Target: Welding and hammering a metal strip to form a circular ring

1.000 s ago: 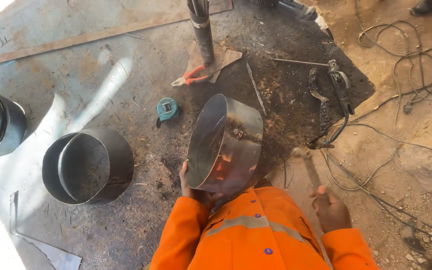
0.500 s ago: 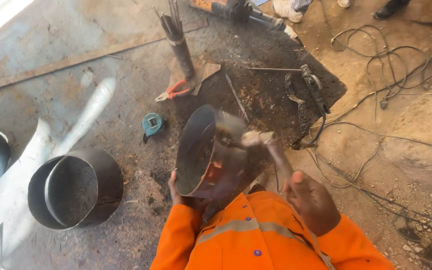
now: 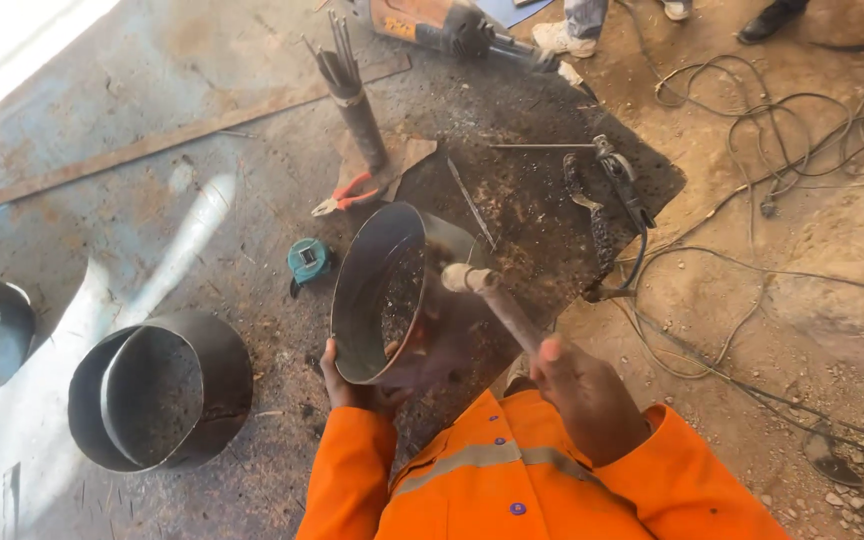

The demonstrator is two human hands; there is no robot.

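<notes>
Metal cylinder (image 3: 392, 295) tilted in left hand (image 3: 347, 385), right hand (image 3: 587, 395) raising hammer (image 3: 487, 295)

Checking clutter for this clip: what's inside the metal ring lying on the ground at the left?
The metal ring shows only its bare, dark inner wall and a patch of gritty ground through the opening. Nothing else shows inside; the part behind its near wall is hidden.

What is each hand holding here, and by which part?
The left hand holds the metal cylinder by its lower rim. The right hand holds the hammer by the lower end of its handle.
</notes>
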